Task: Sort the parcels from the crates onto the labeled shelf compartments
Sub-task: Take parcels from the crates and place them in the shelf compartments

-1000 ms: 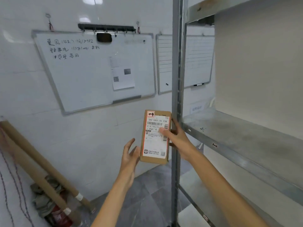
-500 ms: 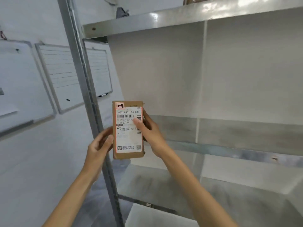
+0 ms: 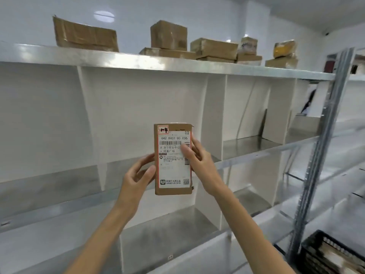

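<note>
Head view: left hand and right hand fingers grip parcel; crate holds packages.

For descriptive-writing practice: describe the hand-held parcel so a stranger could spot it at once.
Find the metal shelf unit with white dividers. Before its middle, the left hand and right hand hold a slim brown parcel upright. Unlike the parcels on the top shelf, it shows a white printed label.

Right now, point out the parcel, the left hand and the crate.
parcel [image 3: 173, 165]: head view, middle of its label.
left hand [image 3: 136, 180]: head view, back of hand.
crate [image 3: 311, 254]: head view, black left wall.
</note>
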